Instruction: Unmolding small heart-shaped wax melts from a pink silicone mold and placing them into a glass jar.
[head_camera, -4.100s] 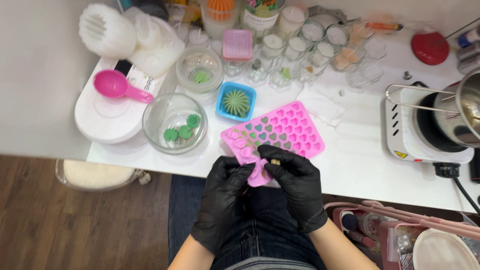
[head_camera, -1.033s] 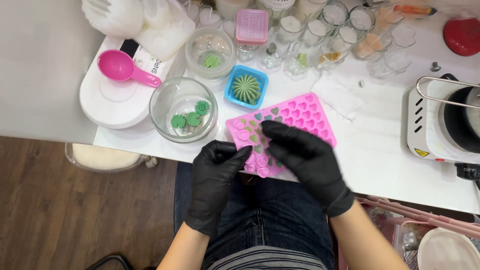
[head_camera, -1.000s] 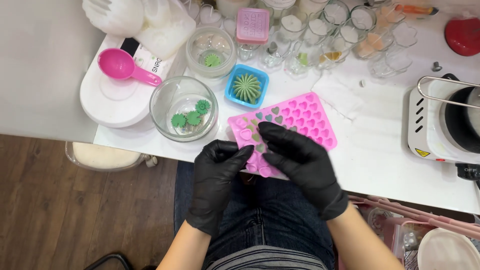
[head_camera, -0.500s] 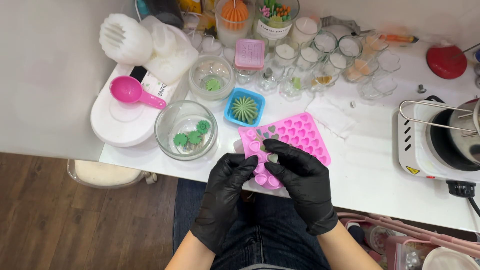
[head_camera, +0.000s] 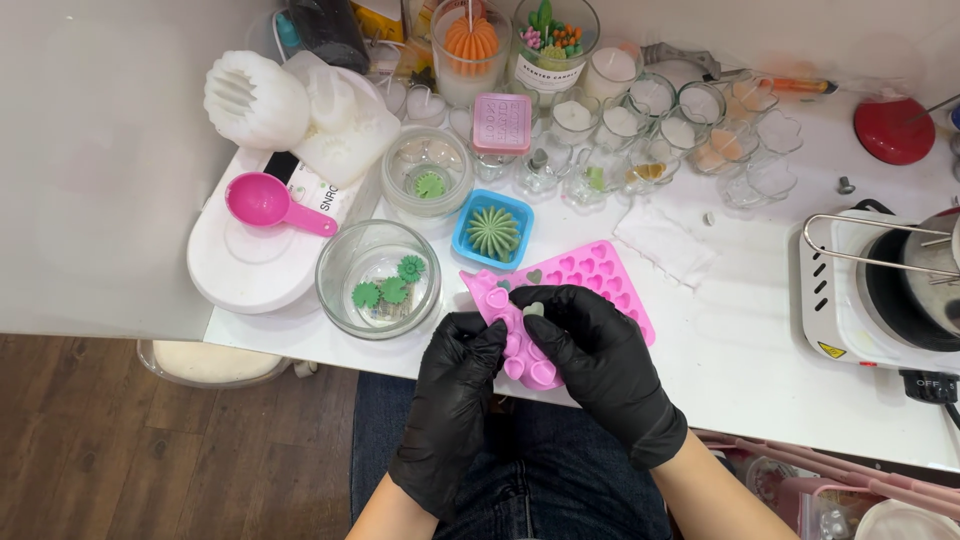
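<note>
Both my hands wear black gloves and grip a pink silicone mould (head_camera: 598, 275) with heart-shaped cavities at the near edge of the white table (head_camera: 740, 370). My left hand (head_camera: 455, 400) pinches the mould's near left corner and bends it up, showing the bumps of its underside. My right hand (head_camera: 600, 365) lies over the mould's near middle, fingers pressing it. A small grey-green heart piece (head_camera: 533, 310) sits by my right fingertips; another fills a cavity (head_camera: 534, 276).
A glass bowl (head_camera: 378, 280) with green flower pieces stands left of the mould. Behind are a blue square mould with a green cactus shape (head_camera: 492, 230), a pink scoop (head_camera: 270, 203) on a white scale, several glass candle jars, and a hotplate (head_camera: 880, 290) at right.
My hands have curled the mould's near left corner further up and over, and a grey-green heart piece now shows at my right fingertips. The camera view has shifted slightly.
</note>
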